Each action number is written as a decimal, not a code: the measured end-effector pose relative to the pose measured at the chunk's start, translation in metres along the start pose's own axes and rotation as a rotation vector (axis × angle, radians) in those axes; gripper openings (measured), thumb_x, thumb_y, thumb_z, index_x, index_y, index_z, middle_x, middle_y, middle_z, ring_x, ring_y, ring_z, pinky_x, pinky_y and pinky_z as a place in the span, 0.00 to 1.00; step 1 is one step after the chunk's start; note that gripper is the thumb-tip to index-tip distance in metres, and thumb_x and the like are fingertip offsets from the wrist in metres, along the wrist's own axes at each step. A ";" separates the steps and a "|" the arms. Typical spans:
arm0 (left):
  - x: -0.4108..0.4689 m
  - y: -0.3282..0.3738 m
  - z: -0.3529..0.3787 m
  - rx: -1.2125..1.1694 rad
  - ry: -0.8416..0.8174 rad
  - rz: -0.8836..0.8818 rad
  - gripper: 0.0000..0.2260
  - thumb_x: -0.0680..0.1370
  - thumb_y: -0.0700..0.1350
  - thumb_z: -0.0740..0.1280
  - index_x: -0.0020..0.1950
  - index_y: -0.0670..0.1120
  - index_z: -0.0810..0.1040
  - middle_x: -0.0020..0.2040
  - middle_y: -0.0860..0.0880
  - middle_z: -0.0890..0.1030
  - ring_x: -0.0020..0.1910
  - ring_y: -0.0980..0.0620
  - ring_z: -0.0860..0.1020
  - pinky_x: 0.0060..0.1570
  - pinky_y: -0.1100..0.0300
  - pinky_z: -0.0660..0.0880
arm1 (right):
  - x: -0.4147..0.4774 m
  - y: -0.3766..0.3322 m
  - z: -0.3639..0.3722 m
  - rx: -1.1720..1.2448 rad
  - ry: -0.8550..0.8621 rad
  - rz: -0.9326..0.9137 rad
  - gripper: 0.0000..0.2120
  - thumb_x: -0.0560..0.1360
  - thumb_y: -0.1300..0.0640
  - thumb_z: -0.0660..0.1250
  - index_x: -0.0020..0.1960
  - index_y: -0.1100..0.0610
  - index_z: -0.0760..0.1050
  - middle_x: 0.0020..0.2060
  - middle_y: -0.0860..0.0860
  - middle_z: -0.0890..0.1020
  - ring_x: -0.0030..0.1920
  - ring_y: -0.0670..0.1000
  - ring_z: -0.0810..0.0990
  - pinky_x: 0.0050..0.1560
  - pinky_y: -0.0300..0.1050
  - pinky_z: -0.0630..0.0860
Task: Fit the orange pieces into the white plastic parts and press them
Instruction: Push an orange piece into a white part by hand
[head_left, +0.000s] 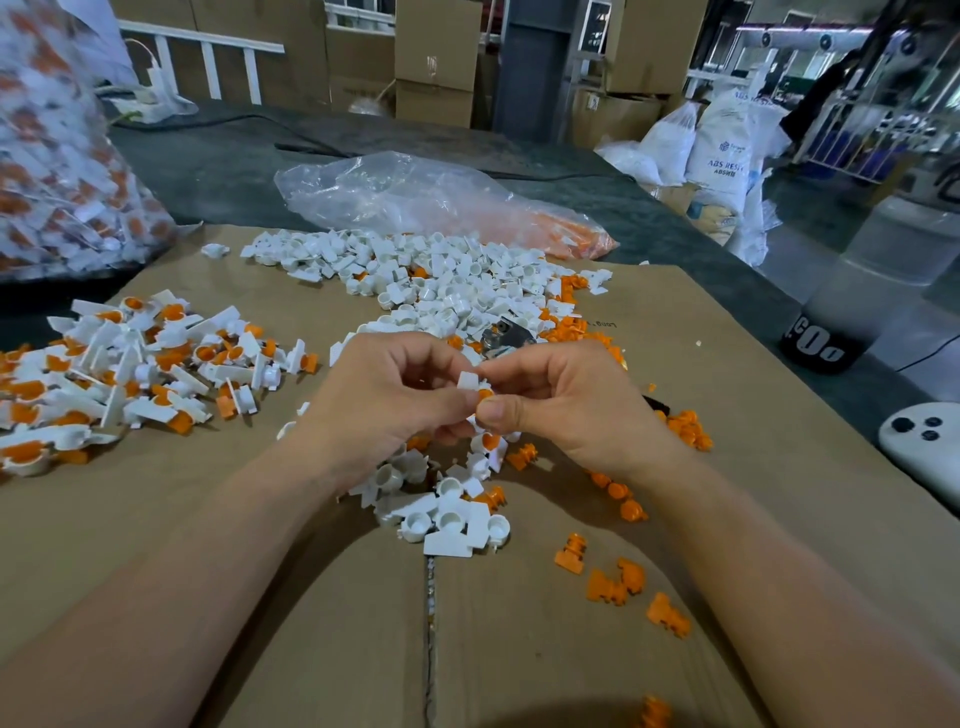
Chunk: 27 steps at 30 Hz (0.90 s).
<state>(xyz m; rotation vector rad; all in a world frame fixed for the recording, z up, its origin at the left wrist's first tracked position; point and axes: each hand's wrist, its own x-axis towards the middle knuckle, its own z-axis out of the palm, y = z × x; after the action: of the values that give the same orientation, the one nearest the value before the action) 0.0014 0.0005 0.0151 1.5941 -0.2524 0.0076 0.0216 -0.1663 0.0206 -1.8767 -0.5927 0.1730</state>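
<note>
A grey table (218, 166) carries a wide sheet of cardboard (208, 519). At the far left stands a big bag (57, 171) stuffed with white-and-orange parts. A slacker clear bag (415, 192) lies at the back, with orange showing in its right end. In front of that bag spreads a heap of white parts (441, 275). To the left lies a heap of joined pieces (130, 374), white with orange set in. Loose orange pieces (613, 587) are scattered by the right forearm. Over the middle of the cardboard the left hand (384, 395) and right hand (566, 405) meet, raised above a small cluster of parts. Both sets of fingers (524, 364) are curled in tight. Thumbs and forefingers pinch one white part (470, 381) between them, and an orange piece (485, 394) shows in it just at the thumb tips.
</note>
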 end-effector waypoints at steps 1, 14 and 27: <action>0.000 0.000 0.000 0.008 0.009 -0.005 0.04 0.68 0.31 0.71 0.36 0.38 0.78 0.27 0.46 0.79 0.24 0.54 0.78 0.27 0.67 0.74 | 0.000 0.001 0.000 -0.003 0.006 0.004 0.12 0.68 0.64 0.71 0.52 0.59 0.79 0.44 0.56 0.83 0.46 0.53 0.83 0.52 0.49 0.79; 0.003 0.000 -0.004 -0.167 0.041 -0.172 0.06 0.65 0.31 0.69 0.33 0.39 0.75 0.25 0.44 0.78 0.22 0.52 0.77 0.22 0.65 0.72 | -0.001 0.008 0.010 -0.170 0.184 -0.316 0.19 0.67 0.67 0.72 0.54 0.51 0.77 0.40 0.40 0.81 0.41 0.40 0.82 0.45 0.36 0.79; 0.004 0.002 -0.003 -0.180 0.026 -0.220 0.09 0.68 0.29 0.67 0.30 0.40 0.76 0.24 0.45 0.78 0.21 0.53 0.76 0.21 0.66 0.72 | 0.001 0.010 0.011 -0.192 0.239 -0.385 0.13 0.67 0.63 0.71 0.50 0.54 0.78 0.38 0.47 0.83 0.39 0.45 0.83 0.42 0.44 0.81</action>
<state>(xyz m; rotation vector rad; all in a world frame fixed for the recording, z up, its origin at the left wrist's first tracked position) 0.0050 0.0028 0.0182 1.4338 -0.0546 -0.1600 0.0212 -0.1593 0.0078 -1.8904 -0.8109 -0.3664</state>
